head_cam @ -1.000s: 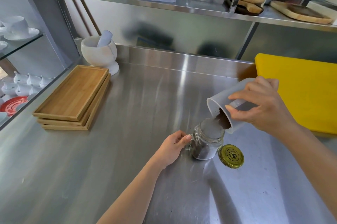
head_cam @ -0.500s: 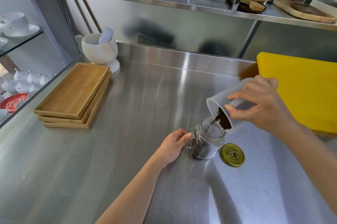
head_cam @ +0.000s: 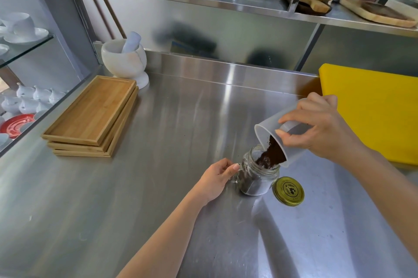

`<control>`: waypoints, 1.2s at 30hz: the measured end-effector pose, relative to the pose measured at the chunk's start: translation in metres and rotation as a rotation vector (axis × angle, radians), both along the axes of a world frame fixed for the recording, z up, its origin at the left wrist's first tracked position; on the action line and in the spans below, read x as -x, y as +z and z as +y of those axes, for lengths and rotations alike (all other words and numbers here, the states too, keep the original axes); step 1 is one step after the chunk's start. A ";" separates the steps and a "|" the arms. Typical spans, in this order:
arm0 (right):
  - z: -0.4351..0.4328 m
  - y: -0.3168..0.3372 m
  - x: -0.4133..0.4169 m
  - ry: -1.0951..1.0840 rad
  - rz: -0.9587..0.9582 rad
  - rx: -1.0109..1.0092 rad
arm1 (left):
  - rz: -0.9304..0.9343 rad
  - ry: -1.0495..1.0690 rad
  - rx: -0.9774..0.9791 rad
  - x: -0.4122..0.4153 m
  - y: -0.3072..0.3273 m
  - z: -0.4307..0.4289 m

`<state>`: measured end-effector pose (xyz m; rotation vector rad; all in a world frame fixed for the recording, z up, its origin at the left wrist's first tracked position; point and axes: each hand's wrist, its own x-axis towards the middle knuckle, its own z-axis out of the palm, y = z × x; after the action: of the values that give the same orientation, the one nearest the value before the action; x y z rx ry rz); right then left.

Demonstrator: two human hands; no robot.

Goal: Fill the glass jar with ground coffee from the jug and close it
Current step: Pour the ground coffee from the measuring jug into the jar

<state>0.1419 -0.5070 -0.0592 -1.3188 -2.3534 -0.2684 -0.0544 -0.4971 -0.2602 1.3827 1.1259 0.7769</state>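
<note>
2 hands, 1 jug (head_cam: 274,134) pouring, 1 jar (head_cam: 257,178), 1 lid (head_cam: 288,191)

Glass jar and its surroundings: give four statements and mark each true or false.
1. The right hand tips the jug over the glass jar. True.
2. The gold lid is screwed on the jar. False: it lies on the counter beside it.
3. The left hand holds the jar's handle. True.
4. The jar stands on the yellow board. False: it stands on the steel counter.
</note>
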 end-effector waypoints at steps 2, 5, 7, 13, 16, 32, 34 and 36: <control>0.001 0.001 0.000 -0.009 0.016 0.004 | 0.008 -0.003 -0.002 0.000 0.000 0.000; 0.000 0.004 0.001 -0.012 0.050 0.016 | 0.011 -0.004 -0.005 0.000 -0.001 0.000; -0.001 0.004 0.001 -0.002 0.050 0.019 | 0.014 0.000 -0.001 0.000 -0.001 0.001; -0.002 0.005 0.002 0.023 -0.006 -0.017 | 0.013 0.011 0.008 -0.001 -0.002 0.001; -0.001 0.005 0.004 0.060 -0.036 -0.016 | -0.001 0.003 0.017 -0.001 -0.002 0.002; -0.001 0.007 0.004 0.061 -0.028 -0.007 | 0.040 0.001 -0.032 0.001 -0.001 0.001; 0.000 0.007 0.004 0.068 -0.046 -0.014 | 0.033 0.003 -0.038 0.001 -0.001 0.001; 0.000 0.006 0.004 0.073 -0.054 -0.019 | 0.023 0.005 -0.039 0.000 -0.001 0.001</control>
<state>0.1382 -0.5073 -0.0532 -1.2279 -2.4317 -0.3068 -0.0546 -0.4965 -0.2609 1.4246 1.1381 0.7918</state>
